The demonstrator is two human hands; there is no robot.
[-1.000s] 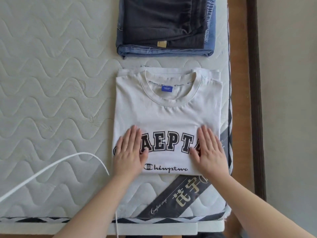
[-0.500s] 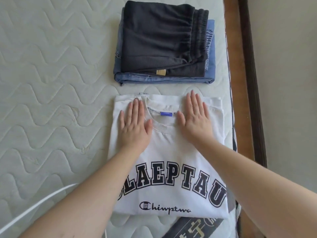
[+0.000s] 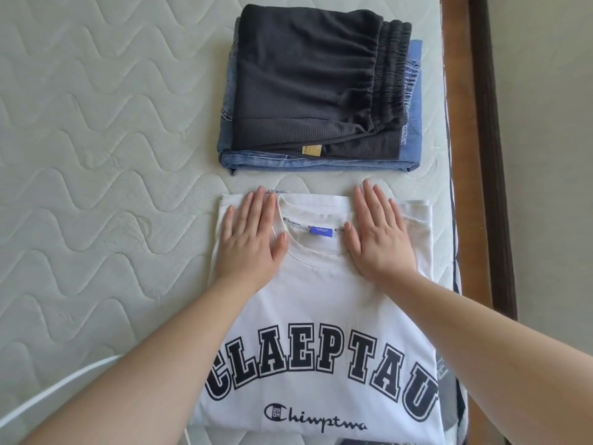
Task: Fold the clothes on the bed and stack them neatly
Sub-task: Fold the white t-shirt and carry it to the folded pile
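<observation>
White cotton T-shirt (image 3: 324, 303), folded square, lies under flat left hand (image 3: 253, 239) and right hand (image 3: 377, 239).

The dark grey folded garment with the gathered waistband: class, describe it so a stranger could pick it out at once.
Start at the quilted pale mattress and look to its far right side, beyond the white printed T-shirt. There a small stack sits; the dark grey folded garment lies on top of the folded blue jeans. Only it has a ruched elastic waistband and a small tan label.
</observation>
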